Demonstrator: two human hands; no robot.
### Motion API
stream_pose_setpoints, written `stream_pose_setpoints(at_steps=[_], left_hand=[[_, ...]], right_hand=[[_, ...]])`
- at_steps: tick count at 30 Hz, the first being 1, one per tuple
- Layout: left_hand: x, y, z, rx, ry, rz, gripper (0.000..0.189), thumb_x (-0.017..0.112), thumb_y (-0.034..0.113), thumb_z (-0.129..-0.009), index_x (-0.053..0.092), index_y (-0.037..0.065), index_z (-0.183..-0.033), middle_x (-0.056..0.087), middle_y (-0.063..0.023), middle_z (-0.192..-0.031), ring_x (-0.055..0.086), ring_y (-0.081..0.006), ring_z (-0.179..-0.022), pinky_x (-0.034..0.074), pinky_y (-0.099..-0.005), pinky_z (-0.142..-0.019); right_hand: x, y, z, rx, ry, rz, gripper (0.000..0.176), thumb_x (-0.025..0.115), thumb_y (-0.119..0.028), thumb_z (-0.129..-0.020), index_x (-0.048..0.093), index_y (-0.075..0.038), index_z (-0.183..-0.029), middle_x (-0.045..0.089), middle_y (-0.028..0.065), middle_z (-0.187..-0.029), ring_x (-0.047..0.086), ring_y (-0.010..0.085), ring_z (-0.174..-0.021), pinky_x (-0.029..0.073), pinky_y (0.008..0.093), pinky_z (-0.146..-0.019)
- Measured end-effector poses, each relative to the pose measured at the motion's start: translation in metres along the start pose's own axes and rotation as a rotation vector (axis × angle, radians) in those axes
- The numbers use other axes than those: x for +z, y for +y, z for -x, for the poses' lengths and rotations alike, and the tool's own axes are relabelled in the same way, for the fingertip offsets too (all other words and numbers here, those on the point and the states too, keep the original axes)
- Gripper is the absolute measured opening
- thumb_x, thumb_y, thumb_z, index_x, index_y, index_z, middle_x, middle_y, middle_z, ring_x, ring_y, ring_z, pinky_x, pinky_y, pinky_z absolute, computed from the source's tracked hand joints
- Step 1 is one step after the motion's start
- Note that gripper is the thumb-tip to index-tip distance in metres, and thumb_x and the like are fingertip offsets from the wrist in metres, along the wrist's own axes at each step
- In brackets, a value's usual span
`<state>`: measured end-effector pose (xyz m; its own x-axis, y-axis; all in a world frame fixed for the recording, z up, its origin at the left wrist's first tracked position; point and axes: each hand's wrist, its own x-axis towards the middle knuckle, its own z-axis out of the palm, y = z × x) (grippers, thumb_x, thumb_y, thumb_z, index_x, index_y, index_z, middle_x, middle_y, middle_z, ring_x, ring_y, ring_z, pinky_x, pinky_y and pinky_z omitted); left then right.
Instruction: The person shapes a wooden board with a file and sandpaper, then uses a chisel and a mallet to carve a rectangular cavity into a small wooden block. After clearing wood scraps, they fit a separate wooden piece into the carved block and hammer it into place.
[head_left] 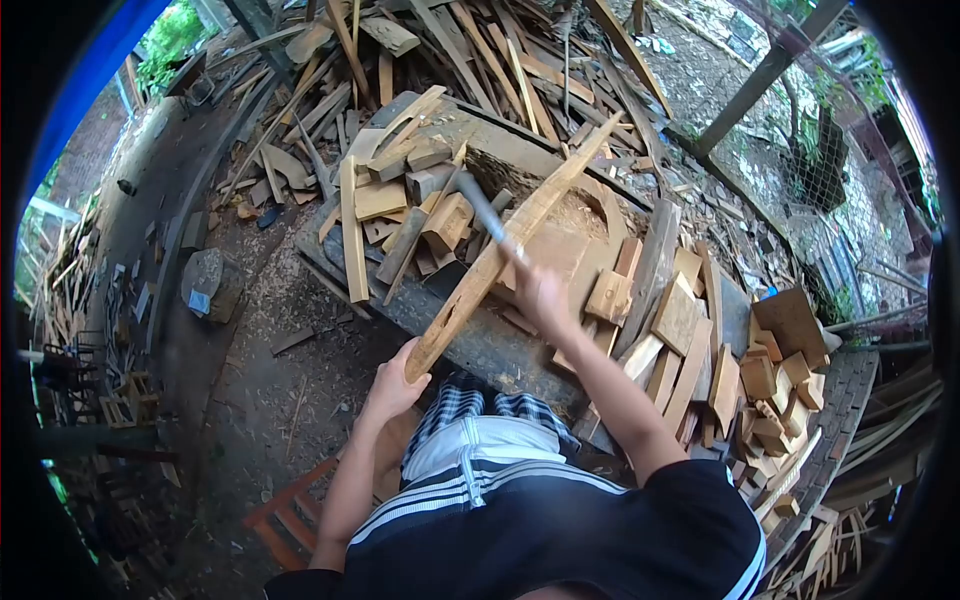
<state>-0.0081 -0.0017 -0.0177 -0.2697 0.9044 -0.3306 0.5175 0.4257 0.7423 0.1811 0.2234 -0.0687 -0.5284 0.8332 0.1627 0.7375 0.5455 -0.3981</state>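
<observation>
My left hand is wrapped around the near end of a long, rough strip of wood. The strip runs up and away to the right, over the workbench, and narrows to a pointed far end. My right hand is closed on a long grey metal tool, smeared by motion, whose kind I cannot tell. The tool points up and left and crosses the strip near its middle. Beneath the strip, a flat board lies on the bench.
Stacked offcuts cover the bench's left side, and more wood blocks crowd its right. Behind it rises a heap of scrap planks. A stump stands at left on the shaving-strewn ground; a red slatted wooden piece is near my left arm.
</observation>
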Motion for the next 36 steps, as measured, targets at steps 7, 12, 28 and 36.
stream_pose_setpoints(at_steps=[7,12,28,36], left_hand=[[0.000,0.005,0.001,-0.036,-0.028,0.041,0.063,0.069,0.011,-0.078,0.043,0.006,-0.135,0.060,-0.0246,-0.118,0.056,-0.0408,-0.112,0.049,-0.0427,-0.092],[0.000,-0.009,-0.003,-0.018,-0.007,0.032,0.063,0.069,0.011,-0.077,0.043,0.007,-0.135,0.061,-0.0253,-0.116,0.056,-0.0407,-0.111,0.049,-0.0431,-0.091],[0.008,-0.030,-0.008,-0.080,-0.067,0.135,0.066,0.070,0.011,-0.076,0.043,0.006,-0.136,0.060,-0.0244,-0.119,0.056,-0.0389,-0.113,0.048,-0.0404,-0.093],[-0.001,-0.078,0.024,0.002,-0.034,0.045,0.065,0.069,0.011,-0.077,0.043,0.006,-0.136,0.059,-0.0233,-0.121,0.058,-0.0370,-0.113,0.047,-0.0398,-0.093]], right_hand=[[-0.012,0.047,-0.058,0.144,0.090,-0.046,0.034,0.043,-0.021,-0.097,0.058,-0.027,-0.127,0.064,0.0194,-0.067,0.065,0.0358,-0.058,0.050,0.0492,-0.050],[-0.002,-0.006,0.008,-0.034,-0.051,0.009,0.046,0.051,-0.016,-0.092,0.050,-0.030,-0.136,0.060,0.0230,-0.065,0.062,0.0380,-0.056,0.050,0.0495,-0.051],[0.017,0.048,-0.034,0.044,-0.016,0.089,0.038,0.047,-0.021,-0.093,0.056,-0.031,-0.129,0.062,0.0190,-0.063,0.063,0.0358,-0.055,0.049,0.0478,-0.047],[-0.008,0.032,-0.028,0.110,-0.104,0.069,0.042,0.042,-0.021,-0.095,0.050,-0.034,-0.134,0.065,0.0210,-0.071,0.065,0.0377,-0.061,0.052,0.0494,-0.055]])
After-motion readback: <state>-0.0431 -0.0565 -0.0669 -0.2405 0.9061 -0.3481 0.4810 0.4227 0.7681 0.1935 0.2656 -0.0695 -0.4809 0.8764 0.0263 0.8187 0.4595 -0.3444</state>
